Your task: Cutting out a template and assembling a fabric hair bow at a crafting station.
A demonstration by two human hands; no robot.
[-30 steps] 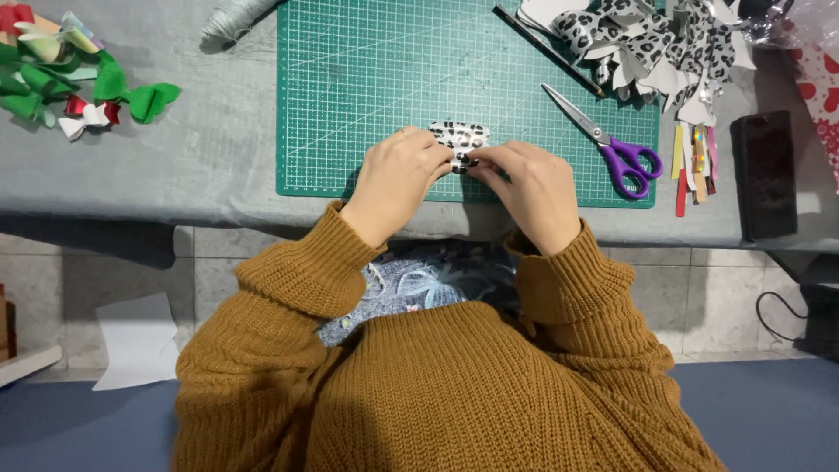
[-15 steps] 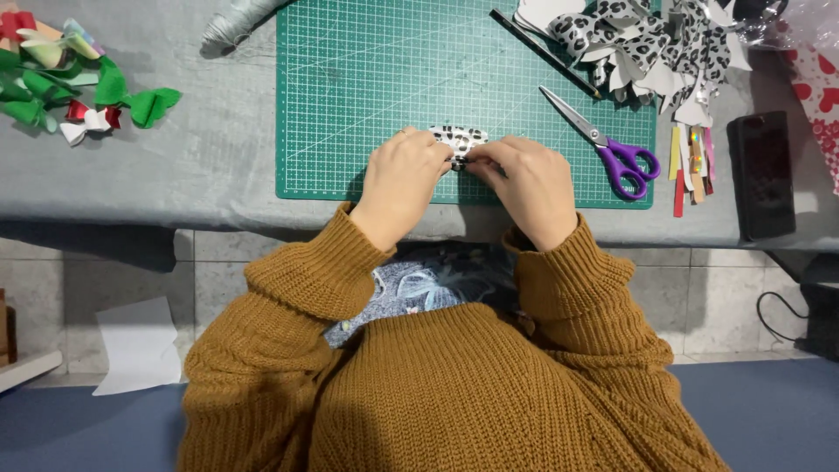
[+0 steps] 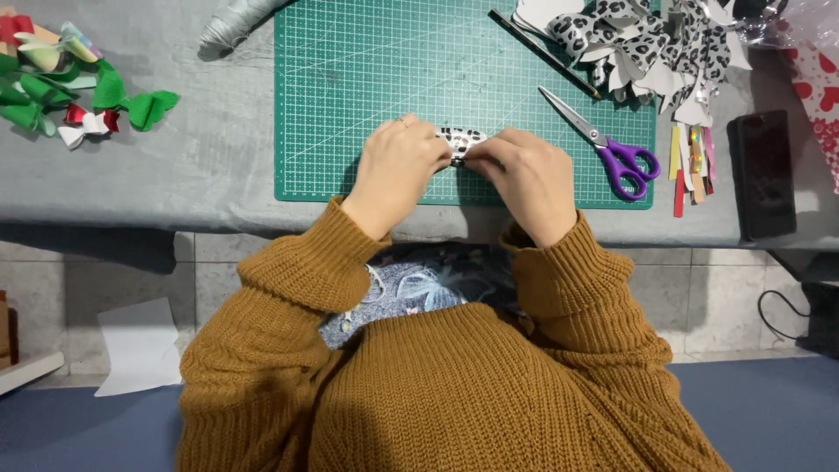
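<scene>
Over the near edge of a green cutting mat [image 3: 393, 70], my left hand [image 3: 398, 166] and my right hand [image 3: 524, 175] meet on a small leopard-print bow piece [image 3: 461, 138]. Both hands pinch it between fingertips; only its top edge shows, the rest is hidden by my fingers. A ring sits on a finger of my left hand. Mustard knitted sleeves cover both my arms.
Purple-handled scissors [image 3: 612, 144] and a black pencil [image 3: 542, 52] lie on the mat's right side. A pile of leopard-print cut shapes [image 3: 647, 44] is at top right, coloured strips [image 3: 690, 157] and a black phone [image 3: 762, 170] beside it. Green and red bows [image 3: 70, 87] lie far left.
The hands stay together on the leopard-print piece; fingers shift slightly around it. The view has barely drifted.
</scene>
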